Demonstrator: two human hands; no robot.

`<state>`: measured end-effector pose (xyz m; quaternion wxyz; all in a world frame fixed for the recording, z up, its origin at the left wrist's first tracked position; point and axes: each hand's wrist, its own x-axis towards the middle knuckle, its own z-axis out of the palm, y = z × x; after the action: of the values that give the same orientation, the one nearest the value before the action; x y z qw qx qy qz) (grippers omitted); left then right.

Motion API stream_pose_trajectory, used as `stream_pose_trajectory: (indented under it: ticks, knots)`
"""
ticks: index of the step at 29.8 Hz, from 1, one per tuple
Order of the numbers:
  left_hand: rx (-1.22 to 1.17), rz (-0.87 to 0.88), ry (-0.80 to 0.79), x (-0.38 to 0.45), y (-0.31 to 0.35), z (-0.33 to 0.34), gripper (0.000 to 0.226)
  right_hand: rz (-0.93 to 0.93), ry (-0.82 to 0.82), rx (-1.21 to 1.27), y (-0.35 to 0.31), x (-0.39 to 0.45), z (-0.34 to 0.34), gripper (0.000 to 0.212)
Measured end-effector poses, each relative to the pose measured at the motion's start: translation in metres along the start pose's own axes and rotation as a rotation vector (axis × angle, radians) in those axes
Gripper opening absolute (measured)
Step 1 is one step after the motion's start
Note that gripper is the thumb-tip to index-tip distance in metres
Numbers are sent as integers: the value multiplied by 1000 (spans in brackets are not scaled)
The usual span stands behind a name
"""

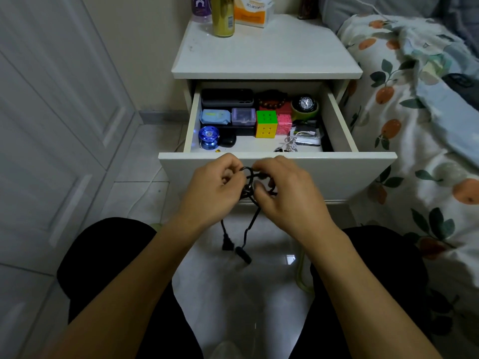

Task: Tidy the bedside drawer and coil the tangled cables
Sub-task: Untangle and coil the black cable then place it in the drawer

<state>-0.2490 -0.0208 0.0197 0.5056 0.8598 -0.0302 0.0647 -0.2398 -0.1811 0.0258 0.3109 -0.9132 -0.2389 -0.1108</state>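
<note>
Both hands hold a black cable (249, 182) in front of the open white drawer (337, 174). My left hand (212, 193) grips its looped part from the left, and my right hand (285, 193) pinches the loops from the right. Two plug ends of the cable (242, 251) dangle below over the floor. Inside the drawer lie a white cable (293, 143) on a power bank, a colourful puzzle cube (266, 124), a blue yo-yo (208, 137), a watch (307, 103), a bead bracelet (272, 99) and small boxes (243, 116).
The nightstand top (267, 53) carries bottles (223, 16) and a tissue pack (252, 11) at the back. A bed with a fruit-print cover (420, 125) is close on the right. A white wardrobe door (57, 125) stands on the left. My knees frame the tiled floor (241, 294).
</note>
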Motion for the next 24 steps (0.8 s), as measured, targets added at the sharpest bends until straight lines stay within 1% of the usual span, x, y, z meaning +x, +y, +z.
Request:
stream_pose_trajectory:
  ticks: [1,3,4,6,7,8,9,10,12,13,14,16,17,20,21,22,24]
  knots:
    - [14,11,0,0,0,-1,21,-46,-5,-52,0,1,-1,19]
    - [30,-16,9,2,-1,0,20,-66,68,-102,1,0,-4,13]
    - [14,-51,26,3,-2,-1,20,-34,151,-47,1,-1,-5,11]
    - [-69,-140,47,6,-3,0,18,115,335,123,4,-1,-10,11]
    - [-96,-168,58,8,-2,1,18,183,377,170,6,0,-11,12]
    - [-100,-171,66,8,-2,2,18,224,361,165,9,-1,-11,11]
    - [-83,-142,70,9,0,1,19,217,301,120,10,1,-10,10]
    - [-50,-91,63,8,1,1,20,181,217,61,10,1,-9,12]
    - [19,29,40,8,2,1,17,73,58,-25,9,2,-8,26]
    - [41,79,33,7,3,0,14,24,20,-49,7,4,-7,27]
    - [60,110,26,8,3,0,13,-12,8,-87,6,5,-8,23]
    - [66,114,16,11,4,-1,12,-44,20,-147,5,9,-9,17]
    - [51,99,5,15,5,-1,13,-25,56,-124,7,10,-10,18]
    - [-52,-31,7,24,3,-5,16,154,235,85,18,19,-23,19]
    - [-89,-81,5,27,2,-6,17,208,282,108,24,22,-27,19]
    - [-105,-109,0,31,1,-8,17,242,291,83,29,26,-30,18]
    - [-62,-78,-9,36,3,-5,17,217,200,-40,32,34,-31,21]
